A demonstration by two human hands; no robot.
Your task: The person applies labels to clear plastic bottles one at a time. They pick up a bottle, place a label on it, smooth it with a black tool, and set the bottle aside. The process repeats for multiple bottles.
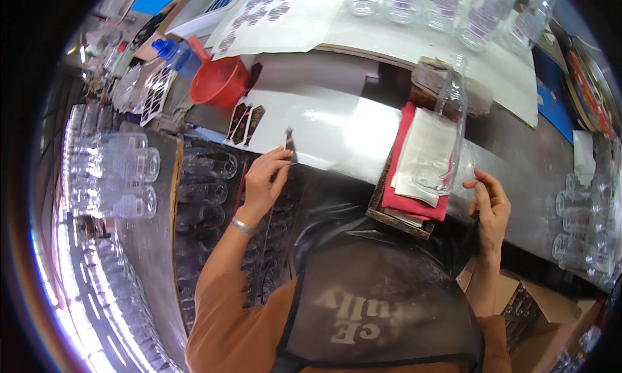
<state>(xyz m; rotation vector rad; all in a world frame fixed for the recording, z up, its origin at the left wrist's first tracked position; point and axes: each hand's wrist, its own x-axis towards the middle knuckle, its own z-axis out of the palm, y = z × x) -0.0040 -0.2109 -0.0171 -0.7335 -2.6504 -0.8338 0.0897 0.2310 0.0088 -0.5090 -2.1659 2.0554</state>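
Note:
A small dark tapered label (289, 141) with a gold band is pinched between the thumb and fingertips of my left hand (264, 177), over the front edge of the shiny worktop. On the right, a clear glass bottle (453, 114) lies on its side across folded white cloth (414, 156) and red cloth (395, 185), its neck pointing away from me. These rest on a wooden block-like stand (405, 224). My right hand (489, 201) is just right of the bottle's base, apart from it, fingers loosely bent with nothing visible in them.
Several similar dark labels (249, 125) lie left on the worktop by a red plastic mug (220, 81). A label sheet (278, 17) and upright bottles (402, 0) occupy the far shelf. Bottles (139, 201) stand at left; a cardboard box (544, 302) sits lower right.

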